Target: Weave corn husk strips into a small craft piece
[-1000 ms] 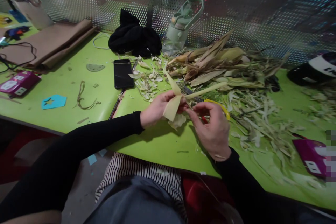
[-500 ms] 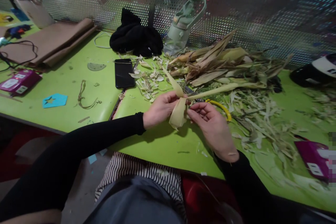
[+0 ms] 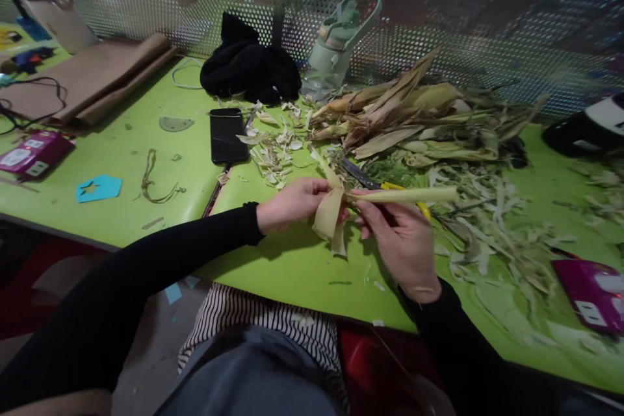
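The left hand pinches a folded husk; the right hand grasps a strip pointing toward three o'clock. Apparently mid-fold, calling for steady tension.

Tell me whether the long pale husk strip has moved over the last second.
Yes: the husk strip has swung toward the person. It lay beyond the yellow handle and now crosses over it.
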### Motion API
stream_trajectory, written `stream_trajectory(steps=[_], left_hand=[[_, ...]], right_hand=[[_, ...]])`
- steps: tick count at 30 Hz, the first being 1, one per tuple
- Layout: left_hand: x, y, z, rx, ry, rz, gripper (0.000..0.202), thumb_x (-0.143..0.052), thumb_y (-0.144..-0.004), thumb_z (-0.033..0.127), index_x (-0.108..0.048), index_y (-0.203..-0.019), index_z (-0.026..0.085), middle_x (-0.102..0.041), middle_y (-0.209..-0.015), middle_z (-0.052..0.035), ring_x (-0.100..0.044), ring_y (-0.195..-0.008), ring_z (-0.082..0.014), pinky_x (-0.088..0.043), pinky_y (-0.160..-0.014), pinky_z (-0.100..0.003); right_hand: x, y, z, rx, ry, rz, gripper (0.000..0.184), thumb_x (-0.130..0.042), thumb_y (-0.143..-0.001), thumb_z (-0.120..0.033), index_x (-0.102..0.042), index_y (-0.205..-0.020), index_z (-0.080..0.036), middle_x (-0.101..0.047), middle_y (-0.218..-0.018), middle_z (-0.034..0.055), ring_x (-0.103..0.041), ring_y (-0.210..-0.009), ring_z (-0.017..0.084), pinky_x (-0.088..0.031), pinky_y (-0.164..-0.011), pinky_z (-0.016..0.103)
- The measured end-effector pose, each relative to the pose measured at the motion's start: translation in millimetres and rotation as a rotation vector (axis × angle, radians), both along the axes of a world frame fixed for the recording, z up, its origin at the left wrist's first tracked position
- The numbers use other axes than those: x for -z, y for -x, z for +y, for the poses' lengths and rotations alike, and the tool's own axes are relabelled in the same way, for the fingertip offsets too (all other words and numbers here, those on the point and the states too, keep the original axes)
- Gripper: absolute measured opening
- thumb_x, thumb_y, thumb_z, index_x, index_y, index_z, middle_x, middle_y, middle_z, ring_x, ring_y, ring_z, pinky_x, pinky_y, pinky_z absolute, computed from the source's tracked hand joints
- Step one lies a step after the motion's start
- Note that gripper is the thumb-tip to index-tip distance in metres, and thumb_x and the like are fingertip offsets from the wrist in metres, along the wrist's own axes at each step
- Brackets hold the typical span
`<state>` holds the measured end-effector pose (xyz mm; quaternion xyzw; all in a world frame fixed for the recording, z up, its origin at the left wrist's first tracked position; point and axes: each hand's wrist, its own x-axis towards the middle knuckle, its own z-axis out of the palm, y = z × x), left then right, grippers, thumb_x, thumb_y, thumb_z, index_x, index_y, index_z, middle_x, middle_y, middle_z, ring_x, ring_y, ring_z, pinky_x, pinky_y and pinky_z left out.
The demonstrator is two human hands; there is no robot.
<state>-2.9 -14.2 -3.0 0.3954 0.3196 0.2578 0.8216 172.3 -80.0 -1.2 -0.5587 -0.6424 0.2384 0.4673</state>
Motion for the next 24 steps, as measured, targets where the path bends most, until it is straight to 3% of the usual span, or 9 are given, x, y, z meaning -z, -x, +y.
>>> stream_trajectory(steps=[4,7,10,13,17,21,24], left_hand=[[-6.7,1.6,1.2,0.019,0.032,0.026,0.019,-0.056,-0.096,0.014,-0.066,-0.082,0.008,-0.071,-0.070,-0.0034,-0.065,-0.056,-0.0044,-0.057,-0.068,-0.019],[-9.3,3.9,3.0,0.142,-0.040,0.127,0.022,-0.053,-0.098,0.015,-0.062,-0.079,0.008,-0.067,-0.064,-0.0009,-0.061,-0.052,-0.0035,-0.055,-0.065,-0.019],[-7.9,4.8,2.2,0.227,-0.261,0.234,0.013,-0.054,-0.096,0.014,-0.062,-0.086,0.009,-0.065,-0.065,0.0014,-0.061,-0.054,-0.0046,-0.055,-0.064,-0.020],[-6.3,4.0,-1.2,0.264,-0.474,0.271,0.014,-0.051,-0.097,0.017,-0.062,-0.090,0.011,-0.066,-0.070,0.0016,-0.064,-0.060,-0.0059,-0.056,-0.068,-0.022],[-5.5,2.7,-5.0,0.281,-0.538,0.262,0.019,-0.051,-0.097,0.024,-0.057,-0.084,0.012,-0.066,-0.074,-0.0005,-0.066,-0.066,-0.0077,-0.056,-0.071,-0.024],[-4.9,2.5,-6.4,0.232,-0.630,0.343,0.017,-0.051,-0.096,0.023,-0.056,-0.082,0.013,-0.065,-0.073,-0.0006,-0.065,-0.064,-0.0088,-0.054,-0.066,-0.023],[-6.7,2.7,-7.5,0.252,-0.785,0.459,0.016,-0.052,-0.091,0.017,-0.058,-0.077,0.013,-0.066,-0.073,-0.0010,-0.061,-0.063,-0.0082,-0.047,-0.061,-0.020]], right_hand=[[0.4,-7.1,1.2,-0.124,-0.389,-0.306,0.015,-0.068,-0.089,-0.021,-0.076,-0.101,-0.025,-0.074,-0.100,0.0061,-0.072,-0.090,0.020,-0.060,-0.082,0.036],[-3.1,-10.1,1.1,-0.329,-0.463,-0.446,0.023,-0.061,-0.092,-0.016,-0.073,-0.109,-0.026,-0.075,-0.112,0.0064,-0.072,-0.100,0.019,-0.059,-0.088,0.033],[-2.5,-9.8,1.0,-0.447,-0.433,-0.534,0.024,-0.054,-0.096,-0.017,-0.069,-0.113,-0.026,-0.071,-0.128,0.0074,-0.071,-0.108,0.019,-0.060,-0.086,0.031],[3.3,-8.3,1.9,-0.301,-0.431,-0.533,0.020,-0.055,-0.096,-0.019,-0.066,-0.111,-0.026,-0.071,-0.124,0.0081,-0.072,-0.104,0.020,-0.059,-0.084,0.032],[7.7,-6.4,3.2,-0.080,-0.539,-0.575,0.015,-0.061,-0.094,-0.020,-0.065,-0.108,-0.025,-0.074,-0.096,0.0051,-0.071,-0.087,0.019,-0.057,-0.078,0.030],[3.4,-3.1,2.9,-0.068,-0.495,-0.600,0.009,-0.057,-0.097,-0.025,-0.066,-0.098,-0.023,-0.072,-0.085,0.0036,-0.068,-0.077,0.017,-0.053,-0.070,0.028],[1.0,-0.8,2.9,-0.108,-0.328,-0.506,0.016,-0.059,-0.096,-0.035,-0.065,-0.087,-0.023,-0.067,-0.074,0.0013,-0.063,-0.066,0.015,-0.050,-0.062,0.027]])
